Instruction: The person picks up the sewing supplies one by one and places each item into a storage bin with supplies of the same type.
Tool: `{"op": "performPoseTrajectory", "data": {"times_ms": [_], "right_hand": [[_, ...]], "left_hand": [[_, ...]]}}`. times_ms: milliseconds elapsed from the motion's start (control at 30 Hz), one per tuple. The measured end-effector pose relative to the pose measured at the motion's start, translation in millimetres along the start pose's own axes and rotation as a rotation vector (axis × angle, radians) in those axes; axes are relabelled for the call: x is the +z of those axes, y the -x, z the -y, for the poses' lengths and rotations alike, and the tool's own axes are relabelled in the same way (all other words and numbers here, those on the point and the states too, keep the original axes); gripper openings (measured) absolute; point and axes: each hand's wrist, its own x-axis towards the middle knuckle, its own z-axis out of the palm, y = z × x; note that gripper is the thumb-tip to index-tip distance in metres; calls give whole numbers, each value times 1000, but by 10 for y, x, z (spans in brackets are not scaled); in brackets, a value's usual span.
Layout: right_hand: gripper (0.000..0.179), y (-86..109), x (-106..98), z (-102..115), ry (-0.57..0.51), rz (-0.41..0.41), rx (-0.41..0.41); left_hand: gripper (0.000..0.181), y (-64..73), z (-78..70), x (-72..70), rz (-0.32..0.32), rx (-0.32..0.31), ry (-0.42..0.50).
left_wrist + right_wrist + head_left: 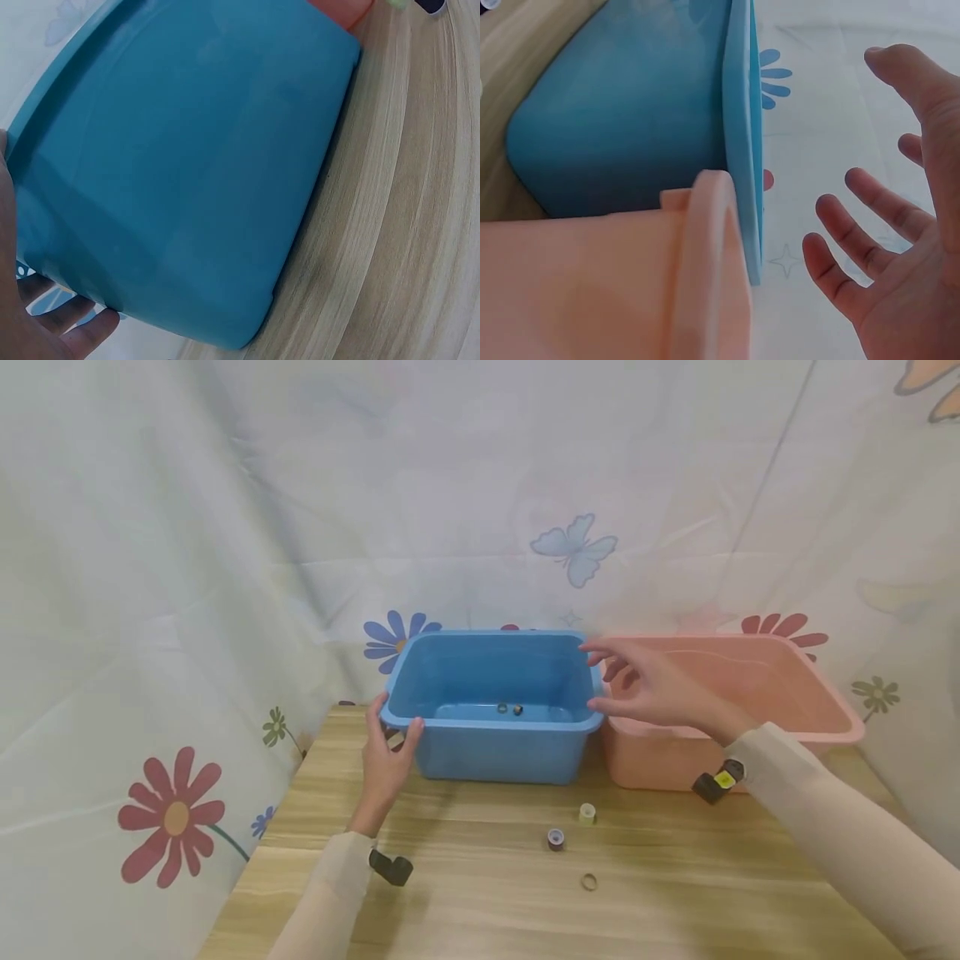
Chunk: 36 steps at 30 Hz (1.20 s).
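Note:
A blue plastic basin (495, 752) stands on the table, with a small ring (502, 707) and a small dark-and-gold piece (518, 710) on its floor. My left hand (386, 764) holds the basin's left end, thumb at the front rim; the left wrist view shows its fingers (90, 334) against the basin's end wall. Fingers spread, my right hand (648, 685) hovers by the basin's right rim and over the pink basin's (821, 693) left side. In the right wrist view, nothing is in the right hand (900, 262), which is apart from both rims.
In front of the basins lie a pale yellow-green cylinder (587, 813), a dark one with a whitish top (555, 839) and a thin ring (589, 882). A printed curtain (480, 510) hangs behind the wooden table (465, 877). The two basins stand side by side.

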Motion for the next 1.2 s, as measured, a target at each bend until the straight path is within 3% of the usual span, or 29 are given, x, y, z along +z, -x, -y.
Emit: {"op": "performPoseTrajectory", "data": {"times_ms": [200, 433, 567, 767, 867, 1200], "right_hand": [[69, 137, 51, 6, -1, -52, -70], [66, 346, 137, 34, -8, -86, -96], [68, 466, 228, 53, -2, -116, -184], [71, 631, 376, 55, -38, -98, -273], [72, 714, 461, 26, -22, -85, -272], [71, 955, 816, -153, -52, -48, -156]], "left_hand": [[75, 8, 17, 7, 5, -7, -14], [75, 2, 18, 19, 9, -10, -2], [74, -7, 4, 24, 3, -1, 7], [74, -13, 2, 20, 7, 12, 9], [74, -11, 11, 15, 6, 23, 13], [73, -15, 25, 9, -2, 23, 1]]}}
